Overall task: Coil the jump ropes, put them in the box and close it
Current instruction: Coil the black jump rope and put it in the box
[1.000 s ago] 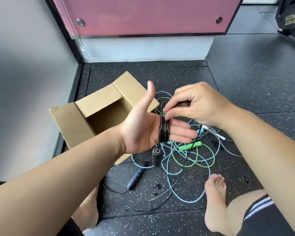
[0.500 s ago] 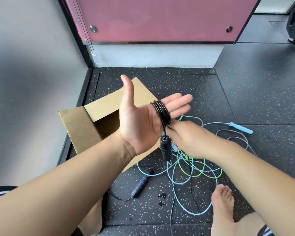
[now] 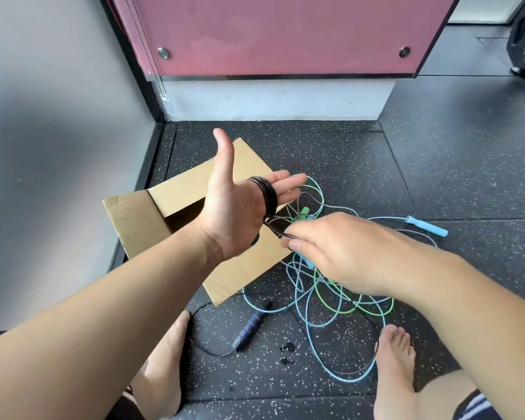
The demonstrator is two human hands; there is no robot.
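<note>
Dark speckled rubber floor [image 3: 437, 177]. Open cardboard box [image 3: 140, 225] on the left. Tangle of blue and green ropes [image 3: 325, 286] just right of it. Dark handle [image 3: 250, 325] with black rope [image 3: 212, 353] nearer. Light blue handle [image 3: 428, 227] far right. Two bare feet [image 3: 394, 359] nearest.

Single head-worn view
Looks forward and down, close over left hand [image 3: 234, 213] and right hand [image 3: 340, 253], onto the floor [image 3: 437, 177].

Box mouth: open brown cardboard box [image 3: 134, 222], partly covered by the raised left hand [image 3: 234, 207] and forearm.
Box's right: thin black jump rope [image 3: 267, 195] stretched to the right hand [image 3: 337, 250]; light-blue and green rope tangle [image 3: 319, 286] beneath.
Box's left: grey wall [image 3: 58, 147] close.
Far right: dark speckled rubber floor [image 3: 452, 177], passable.
</note>
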